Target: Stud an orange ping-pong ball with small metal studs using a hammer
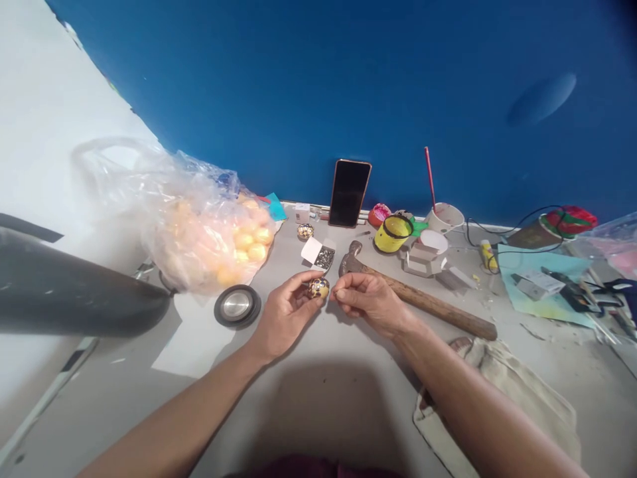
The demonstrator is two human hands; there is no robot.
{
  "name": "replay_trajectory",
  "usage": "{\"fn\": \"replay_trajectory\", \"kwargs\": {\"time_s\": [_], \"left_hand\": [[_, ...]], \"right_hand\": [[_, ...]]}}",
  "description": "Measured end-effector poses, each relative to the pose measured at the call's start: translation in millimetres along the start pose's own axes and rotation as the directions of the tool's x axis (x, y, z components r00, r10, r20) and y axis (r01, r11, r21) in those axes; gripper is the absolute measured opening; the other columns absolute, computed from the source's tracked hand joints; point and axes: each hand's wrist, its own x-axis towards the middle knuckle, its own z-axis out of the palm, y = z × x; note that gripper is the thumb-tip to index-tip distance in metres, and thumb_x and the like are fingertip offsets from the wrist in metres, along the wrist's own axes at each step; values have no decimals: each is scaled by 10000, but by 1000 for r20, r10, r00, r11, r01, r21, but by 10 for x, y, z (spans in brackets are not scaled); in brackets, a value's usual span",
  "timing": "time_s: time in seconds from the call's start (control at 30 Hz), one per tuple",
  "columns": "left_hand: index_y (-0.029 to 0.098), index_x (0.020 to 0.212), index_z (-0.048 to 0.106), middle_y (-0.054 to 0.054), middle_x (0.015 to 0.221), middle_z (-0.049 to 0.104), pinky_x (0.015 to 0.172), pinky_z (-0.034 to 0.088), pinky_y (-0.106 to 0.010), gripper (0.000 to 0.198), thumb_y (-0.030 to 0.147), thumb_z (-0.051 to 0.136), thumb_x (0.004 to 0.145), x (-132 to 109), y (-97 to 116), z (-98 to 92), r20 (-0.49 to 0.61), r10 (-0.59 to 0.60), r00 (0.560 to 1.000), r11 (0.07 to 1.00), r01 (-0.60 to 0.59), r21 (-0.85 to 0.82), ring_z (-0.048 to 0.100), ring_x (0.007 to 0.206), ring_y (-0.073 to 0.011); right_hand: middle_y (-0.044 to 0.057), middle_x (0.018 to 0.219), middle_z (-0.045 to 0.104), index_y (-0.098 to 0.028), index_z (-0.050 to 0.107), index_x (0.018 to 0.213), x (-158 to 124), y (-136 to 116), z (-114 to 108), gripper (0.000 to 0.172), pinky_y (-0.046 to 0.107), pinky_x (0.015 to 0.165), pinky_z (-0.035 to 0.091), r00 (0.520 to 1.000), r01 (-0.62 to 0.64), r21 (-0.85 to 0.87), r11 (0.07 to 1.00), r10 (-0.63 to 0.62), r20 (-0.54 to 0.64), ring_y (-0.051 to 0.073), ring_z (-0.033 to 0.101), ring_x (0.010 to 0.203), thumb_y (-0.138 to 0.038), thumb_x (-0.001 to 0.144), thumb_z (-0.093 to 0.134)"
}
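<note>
My left hand (287, 315) holds a small round ball (319, 287), patterned in gold and dark colours, between thumb and fingers. Just right of the ball, my right hand (371, 302) has its thumb and fingertips pinched together; whatever they hold is too small to make out. Behind the ball lies an open white box (325, 257) with small dark shiny pieces in it. A second patterned ball (305, 232) rests farther back. Beyond my right hand is a hammer (438, 308) with a wooden handle.
A clear bag (213, 232) of orange balls and a round black-rimmed metal object (235, 305) are at left. A phone (350, 192) leans on the blue wall. Behind the hammer stand a yellow cup (392, 236) and a white cup (446, 218). Beige cloth (522, 398) lies at right.
</note>
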Motion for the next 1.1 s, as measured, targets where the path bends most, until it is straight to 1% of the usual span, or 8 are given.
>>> {"fn": "replay_trajectory", "kwargs": {"time_s": [0.1, 0.23, 0.33, 0.53, 0.77, 0.87, 1.0, 1.1], "left_hand": [[161, 1156, 693, -83, 987, 754, 821, 562, -300, 431, 279, 844, 769, 11, 2, 4, 2, -16, 1000, 999, 16, -37, 704, 903, -206], [163, 1043, 645, -55, 972, 711, 739, 607, -317, 406, 241, 879, 721, 41, -3, 0, 74, -47, 996, 972, 63, -227, 717, 859, -206], [171, 1045, 618, -44, 985, 694, 703, 622, -337, 432, 234, 885, 711, 51, -3, -3, 103, -58, 993, 953, 86, -291, 728, 824, -209], [163, 1147, 666, -32, 923, 714, 750, 591, -279, 512, 190, 894, 689, 43, 0, -9, 60, -68, 996, 961, 81, -264, 696, 840, -164], [157, 1040, 644, -57, 1009, 721, 786, 577, -267, 437, 202, 897, 687, 37, -17, -9, 55, 9, 998, 980, 3, -201, 694, 886, -163], [162, 1081, 642, -41, 958, 718, 731, 568, -248, 475, 214, 900, 685, 24, -7, -10, 49, -5, 999, 984, 14, -180, 682, 825, -149], [148, 1211, 656, -31, 889, 725, 746, 573, -260, 530, 249, 867, 736, 6, 45, -7, 93, -54, 994, 981, 70, -180, 683, 787, -146], [150, 1192, 657, -43, 920, 735, 759, 589, -285, 482, 278, 845, 767, 2, 63, -2, 103, -50, 993, 977, 70, -200, 705, 793, -160]], "right_hand": [[-11, 623, 646, -153, 719, 777, 17, 22, -12, 351, 194, 463, 327, 1000, 9, -1, 1000, -9, -24, 59, 484, 489, -420, 651, 910], [29, 730, 717, -157, 735, 812, 31, 39, -28, 350, 196, 452, 318, 1000, 8, 38, 999, -7, -27, 60, 487, 502, -394, 632, 919], [30, 739, 720, -162, 737, 794, 25, 39, -32, 312, 198, 456, 321, 999, 39, 33, 999, -39, -2, 60, 490, 512, -393, 666, 903], [-22, 605, 630, -166, 746, 754, -12, 12, 6, 306, 194, 453, 322, 998, 56, 10, 998, -56, -10, 56, 486, 485, -397, 647, 915], [-14, 630, 658, -164, 742, 750, -26, -4, 61, 335, 200, 460, 348, 998, 37, 7, 999, -36, -50, 63, 508, 489, -375, 581, 939], [-18, 610, 641, -161, 736, 730, -25, 3, 69, 326, 203, 463, 352, 998, 28, 5, 1000, -27, -60, 66, 504, 489, -373, 582, 935], [-18, 595, 634, -160, 732, 734, -23, 6, 71, 334, 205, 467, 349, 998, 24, -20, 1000, -25, -65, 70, 496, 493, -394, 595, 925], [0, 631, 665, -158, 721, 729, -18, -4, 67, 347, 202, 470, 336, 998, 30, -18, 999, -31, -61, 63, 493, 493, -407, 597, 921]]}}
